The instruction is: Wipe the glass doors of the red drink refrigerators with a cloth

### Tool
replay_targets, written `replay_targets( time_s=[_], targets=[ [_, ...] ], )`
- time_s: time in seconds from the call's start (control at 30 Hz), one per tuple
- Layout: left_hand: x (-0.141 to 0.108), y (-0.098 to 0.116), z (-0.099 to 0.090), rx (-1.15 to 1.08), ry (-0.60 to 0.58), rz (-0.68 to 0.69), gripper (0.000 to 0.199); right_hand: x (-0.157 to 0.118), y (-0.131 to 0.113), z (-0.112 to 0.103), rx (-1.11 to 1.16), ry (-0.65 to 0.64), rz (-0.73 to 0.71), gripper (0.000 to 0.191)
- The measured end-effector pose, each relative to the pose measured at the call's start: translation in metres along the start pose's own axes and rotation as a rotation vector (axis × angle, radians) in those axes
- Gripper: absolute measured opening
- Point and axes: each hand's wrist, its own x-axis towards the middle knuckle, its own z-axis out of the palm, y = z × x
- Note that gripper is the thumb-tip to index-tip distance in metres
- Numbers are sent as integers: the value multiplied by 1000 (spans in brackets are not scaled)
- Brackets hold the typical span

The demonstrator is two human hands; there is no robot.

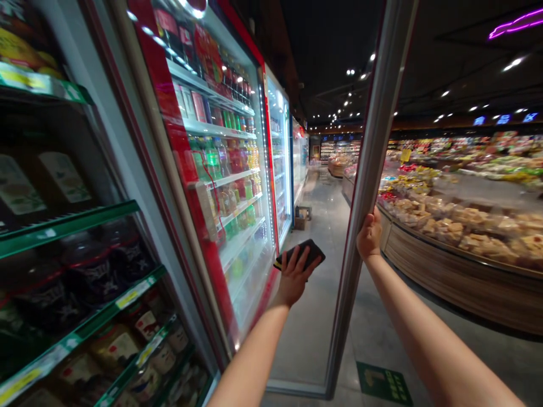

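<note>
My left hand [293, 272] lies over a flat black folded cloth [311, 257] with a yellowish edge at its left. Its fingers are stretched across the cloth, which appears pressed to the glass of an open cooler door; the clear pane makes contact hard to judge. On the right, my right hand [370, 234] is wrapped round the grey metal frame [368, 164] of that door, with the fingers partly hidden behind it. To the left, the open cooler shows green-edged shelves [63, 232] with dark bottles [91, 265] and packaged drinks, blurred by motion.
Beyond the glass stands a red-framed drinks fridge [167, 107] in a row of lit coolers. A curved wooden display counter [445, 271] with packaged goods is at right. Small boxes [302, 217] sit down the aisle, and a green floor sign [384, 384] lies below.
</note>
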Motion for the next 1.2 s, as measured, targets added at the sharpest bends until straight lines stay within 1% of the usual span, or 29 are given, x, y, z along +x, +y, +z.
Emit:
replay_targets(
  time_s=[0.03, 0.07, 0.1, 0.17, 0.23, 0.27, 0.3, 0.33, 0.4, 0.47, 0.5, 0.53, 0.57, 0.63, 0.67, 0.7, 0.73, 0.77, 0.8, 0.87, 0.93, 0.97, 1.0, 1.03, 1.1, 1.13, 1.17, 1.2],
  targets=[
    [4, -6, -3, 4, -3, 29, 73, 0, 0, 0, 0, -3, -2, 79],
    [10, -13, -7, 10, 4, 20, 72, 0, 0, 0, -2, -8, -2, 79],
    [15, -22, -12, 18, 18, -24, 72, 1, 0, -1, -5, -11, -1, 80],
    [18, -38, -21, 34, 61, -198, 75, 1, 1, -1, -18, -11, 11, 81],
    [7, -50, -25, 42, 103, -376, 77, 0, 2, 0, -37, -10, 30, 82],
    [-2, -53, -26, 40, 108, -416, 78, 0, 2, 0, -43, -11, 35, 82],
    [-12, -54, -25, 34, 96, -403, 80, -1, 3, 0, -43, -14, 35, 81],
    [-21, -56, -24, 25, 70, -344, 81, -1, 3, 0, -39, -18, 30, 81],
    [-32, -61, -23, 12, 3, -159, 82, -1, 4, 1, -26, -22, 13, 79],
    [-29, -74, -28, 5, -32, 8, 80, 0, 6, 1, -29, -19, 8, 79],
    [-25, -83, -32, 7, -26, 50, 78, 0, 6, 0, -36, -20, 13, 79],
    [-19, -93, -38, 13, -6, 54, 76, 0, 6, 0, -44, -22, 22, 79],
    [-14, -103, -44, 24, 24, 22, 75, 0, 6, 0, -54, -25, 33, 78],
    [-10, -121, -54, 49, 93, -126, 74, -2, 3, 0, -70, -25, 60, 76],
    [-11, -127, -57, 57, 119, -209, 73, -3, 1, 1, -78, -16, 77, 74],
    [-15, -131, -58, 57, 132, -269, 72, -5, -2, 2, -90, 0, 98, 74],
    [-20, -133, -58, 46, 129, -296, 71, -7, -6, 3, -104, 23, 122, 73],
    [-26, -134, -57, 29, 114, -287, 70, -9, -10, 5, -121, 47, 144, 73],
    [-32, -135, -55, 8, 89, -244, 70, -11, -14, 6, -142, 73, 163, 73],
    [-36, -137, -53, -31, 32, -94, 70, -14, -20, 9, -190, 118, 185, 74],
    [-31, -146, -55, -50, -8, 64, 71, -15, -24, 9, -233, 144, 191, 74],
    [-26, -152, -57, -52, -11, 108, 71, -16, -25, 8, -253, 150, 193, 74],
    [-22, -158, -60, -49, 0, 109, 71, -17, -27, 7, -271, 152, 194, 74],
    [-19, -165, -63, -44, 26, 68, 70, -17, -28, 6, -289, 152, 196, 74],
    [-20, -173, -66, -28, 105, -102, 69, -18, -30, 3, -326, 151, 203, 74],
    [-25, -174, -66, -23, 139, -189, 69, -19, -31, 2, -345, 150, 208, 73],
    [-33, -173, -65, -23, 158, -246, 71, -20, -32, 1, -363, 150, 214, 72],
    [-41, -169, -63, -30, 159, -258, 72, -20, -33, 1, -380, 150, 221, 71]
  ],
)
